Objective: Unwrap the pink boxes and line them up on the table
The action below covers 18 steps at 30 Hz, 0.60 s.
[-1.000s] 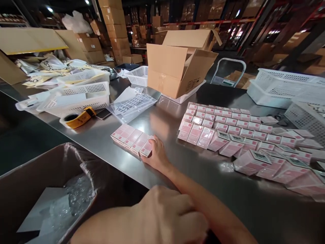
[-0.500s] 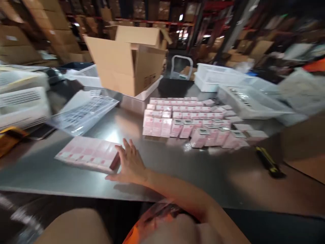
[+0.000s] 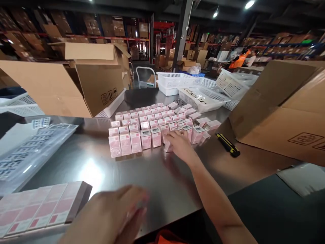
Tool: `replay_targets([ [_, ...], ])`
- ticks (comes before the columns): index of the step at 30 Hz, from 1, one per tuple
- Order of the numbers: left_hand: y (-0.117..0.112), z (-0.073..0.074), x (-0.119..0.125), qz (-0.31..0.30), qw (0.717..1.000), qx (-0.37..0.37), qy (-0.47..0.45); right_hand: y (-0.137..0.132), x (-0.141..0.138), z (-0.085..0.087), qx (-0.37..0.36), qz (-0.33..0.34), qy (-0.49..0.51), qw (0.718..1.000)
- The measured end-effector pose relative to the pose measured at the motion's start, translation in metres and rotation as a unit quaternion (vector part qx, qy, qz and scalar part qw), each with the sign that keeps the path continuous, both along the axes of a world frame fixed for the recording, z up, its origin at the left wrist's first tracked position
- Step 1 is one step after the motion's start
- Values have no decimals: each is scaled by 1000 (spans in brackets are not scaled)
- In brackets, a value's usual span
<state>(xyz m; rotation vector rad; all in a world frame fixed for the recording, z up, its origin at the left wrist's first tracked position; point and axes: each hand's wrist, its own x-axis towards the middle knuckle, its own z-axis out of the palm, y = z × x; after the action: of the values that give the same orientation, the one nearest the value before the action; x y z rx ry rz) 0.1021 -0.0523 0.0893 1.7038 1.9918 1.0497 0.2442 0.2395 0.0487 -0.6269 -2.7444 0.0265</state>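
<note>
warehouse racking loaded with cartons lines the rear. a grey column stands before it. ceiling lamps are lit. the metal worktable reflects light.

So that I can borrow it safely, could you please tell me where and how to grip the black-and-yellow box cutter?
Probably pinch the box cutter across the middle of its body, from above and the near left: it lies flat on the metal table, long and narrow, with a cardboard carton close on its right. I cannot see whether its blade is out.
</note>
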Motion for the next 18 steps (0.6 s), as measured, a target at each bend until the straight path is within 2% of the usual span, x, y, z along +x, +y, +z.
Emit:
replay_targets([
  [1,18,0,-7,-50,997,-54,16,2,7,-3,-17,5,33,999],
  [3,53,-10,-17,-97,984,-150,0,-1,13,-10,-84,9,149,985],
  [4,69,-21,-18,-103,978,-180,-37,-6,13,-15,-143,6,225,964],
  [5,82,-33,-18,-86,975,-188,-82,-14,9,-20,-221,5,298,929],
  [7,99,-60,-12,-51,974,-140,-173,-37,-3,-31,-413,15,391,823],
  [9,107,-81,-3,-12,967,-20,-254,-61,-15,-42,-591,47,376,712],
  [10,108,-88,0,6,956,43,-290,-72,-19,-47,-648,61,342,678],
  [11,108,-92,3,23,941,90,-325,-79,-21,-50,-680,72,299,666],
  [12,107,-92,3,43,926,120,-354,-82,-21,-51,-685,79,265,674],
  [14,102,-89,-1,87,907,137,-388,-77,-15,-49,-643,80,253,719],
  [18,90,-78,-26,147,915,155,-343,-49,3,-32,-471,103,365,797],
])
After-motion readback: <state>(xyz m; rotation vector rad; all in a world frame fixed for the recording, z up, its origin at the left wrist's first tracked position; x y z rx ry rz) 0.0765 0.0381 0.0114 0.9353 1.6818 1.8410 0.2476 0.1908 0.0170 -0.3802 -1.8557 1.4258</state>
